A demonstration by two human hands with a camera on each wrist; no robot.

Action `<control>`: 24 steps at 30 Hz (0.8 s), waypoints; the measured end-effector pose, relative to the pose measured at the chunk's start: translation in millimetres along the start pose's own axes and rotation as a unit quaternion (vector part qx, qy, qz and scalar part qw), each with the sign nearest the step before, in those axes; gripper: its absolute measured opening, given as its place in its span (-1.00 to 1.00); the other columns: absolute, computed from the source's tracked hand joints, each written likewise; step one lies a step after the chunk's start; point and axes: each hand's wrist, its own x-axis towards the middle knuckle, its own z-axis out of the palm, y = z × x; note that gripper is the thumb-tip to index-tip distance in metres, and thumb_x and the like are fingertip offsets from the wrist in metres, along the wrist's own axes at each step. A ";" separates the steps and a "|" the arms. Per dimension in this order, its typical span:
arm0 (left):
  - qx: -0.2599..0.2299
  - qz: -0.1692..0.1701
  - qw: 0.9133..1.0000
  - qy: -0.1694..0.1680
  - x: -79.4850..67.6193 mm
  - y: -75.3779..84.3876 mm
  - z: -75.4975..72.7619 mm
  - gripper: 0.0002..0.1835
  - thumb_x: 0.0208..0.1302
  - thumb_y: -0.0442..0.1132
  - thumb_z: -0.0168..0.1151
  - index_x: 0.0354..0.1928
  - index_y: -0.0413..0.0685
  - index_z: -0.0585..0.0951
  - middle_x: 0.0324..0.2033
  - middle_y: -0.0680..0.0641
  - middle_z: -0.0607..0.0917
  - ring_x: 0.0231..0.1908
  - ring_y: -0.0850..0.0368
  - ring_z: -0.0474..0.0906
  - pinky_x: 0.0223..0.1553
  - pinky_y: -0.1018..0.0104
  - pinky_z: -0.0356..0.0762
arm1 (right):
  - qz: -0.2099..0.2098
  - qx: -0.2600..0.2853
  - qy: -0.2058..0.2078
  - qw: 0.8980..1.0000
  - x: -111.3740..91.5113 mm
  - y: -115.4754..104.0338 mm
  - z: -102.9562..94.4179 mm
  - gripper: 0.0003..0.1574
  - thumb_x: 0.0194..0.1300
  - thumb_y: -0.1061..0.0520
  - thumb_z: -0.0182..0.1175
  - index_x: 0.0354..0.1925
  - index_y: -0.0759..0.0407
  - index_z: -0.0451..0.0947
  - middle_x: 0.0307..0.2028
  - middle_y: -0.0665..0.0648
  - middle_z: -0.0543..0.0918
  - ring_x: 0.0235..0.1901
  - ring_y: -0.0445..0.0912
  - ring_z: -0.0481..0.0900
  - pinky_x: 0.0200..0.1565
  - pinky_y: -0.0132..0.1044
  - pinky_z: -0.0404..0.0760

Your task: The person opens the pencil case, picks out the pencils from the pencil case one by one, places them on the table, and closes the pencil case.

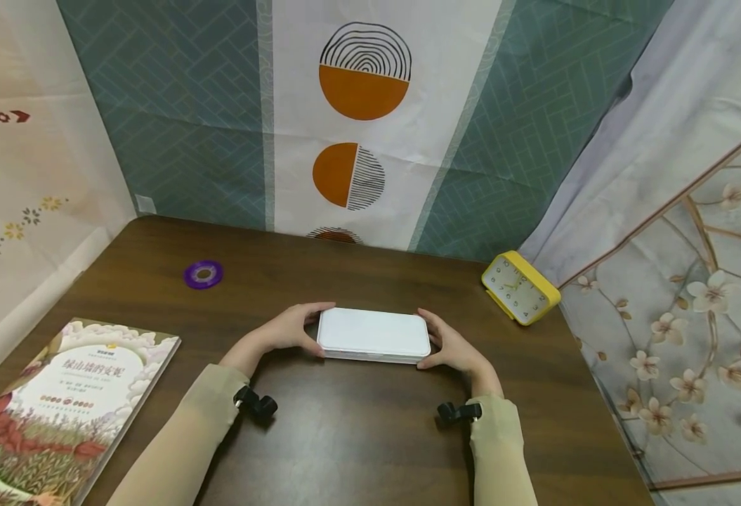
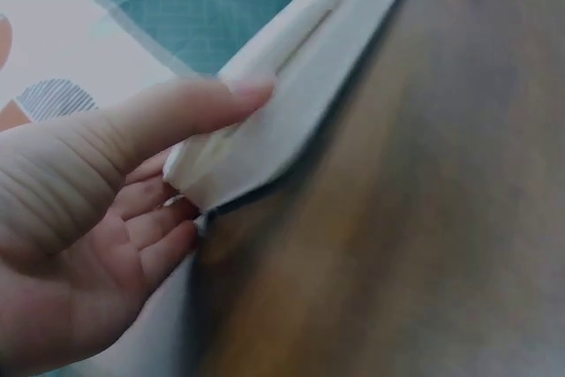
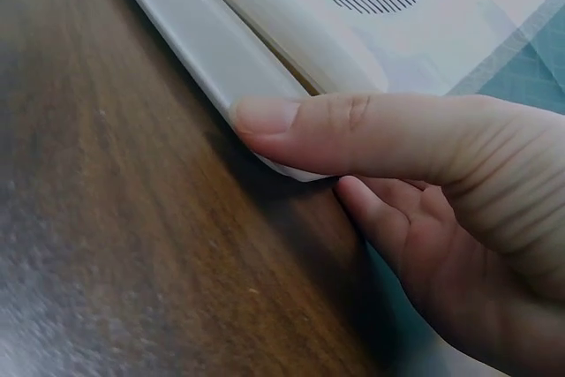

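A white rectangular case (image 1: 373, 332) with rounded corners lies level over the middle of the table, its long side facing me. My left hand (image 1: 286, 329) grips its left end, with the thumb (image 2: 207, 112) along the front side and the other fingers around the end. At the right end my right hand (image 1: 454, 348) holds it the same way, thumb (image 3: 291, 125) pressed on the near corner. A seam runs along the case's front side (image 3: 207, 28) in the right wrist view. Fingers behind the case are partly hidden.
On the brown wooden table (image 1: 345, 436), a purple ring-shaped roll (image 1: 203, 266) lies back left. An illustrated book (image 1: 79, 407) takes up the front left. A yellow alarm clock (image 1: 522, 287) stands at the back right. Patterned curtains (image 1: 187, 126) hang behind and at both sides.
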 end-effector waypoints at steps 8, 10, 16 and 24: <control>0.009 0.002 1.000 -0.015 1.9 1.2 -3.6 0.06 -0.15 -0.20 0.62 0.43 -0.26 0.26 0.41 -0.31 0.29 0.37 -0.29 0.26 0.36 -0.10 0.26 | 0.000 0.006 -0.002 1.000 -1.4 1.7 -0.7 0.44 -0.05 0.35 0.50 0.55 0.21 -0.23 0.54 0.28 -0.11 0.50 0.21 -0.04 0.36 0.10 0.22; 0.010 0.000 1.000 -0.019 2.1 1.6 -5.6 0.06 -0.14 -0.18 0.62 0.43 -0.25 0.25 0.41 -0.30 0.29 0.38 -0.29 0.25 0.36 -0.11 0.24 | 0.002 0.013 -0.003 1.000 -1.4 1.1 -0.7 0.44 -0.04 0.35 0.49 0.55 0.19 -0.24 0.54 0.28 -0.12 0.50 0.20 -0.06 0.38 0.11 0.19; 0.034 0.015 0.999 -0.020 1.3 3.5 -10.6 0.08 -0.13 -0.10 0.61 0.43 -0.26 0.25 0.40 -0.30 0.30 0.40 -0.28 0.22 0.37 -0.14 0.22 | 0.008 0.020 0.000 1.000 -1.3 1.0 -0.6 0.46 -0.04 0.31 0.50 0.55 0.16 -0.26 0.55 0.27 -0.15 0.52 0.20 -0.13 0.44 0.13 0.05; 0.058 0.074 0.996 -0.008 -2.0 6.7 -8.8 0.04 -0.19 -0.15 0.64 0.40 -0.20 0.33 0.39 -0.21 0.36 0.41 -0.19 0.23 0.37 -0.14 0.21 | 0.010 0.045 -0.006 0.999 -2.3 3.3 -1.6 0.43 -0.01 0.30 0.49 0.55 0.17 -0.26 0.55 0.24 -0.16 0.53 0.15 -0.16 0.45 0.11 -0.03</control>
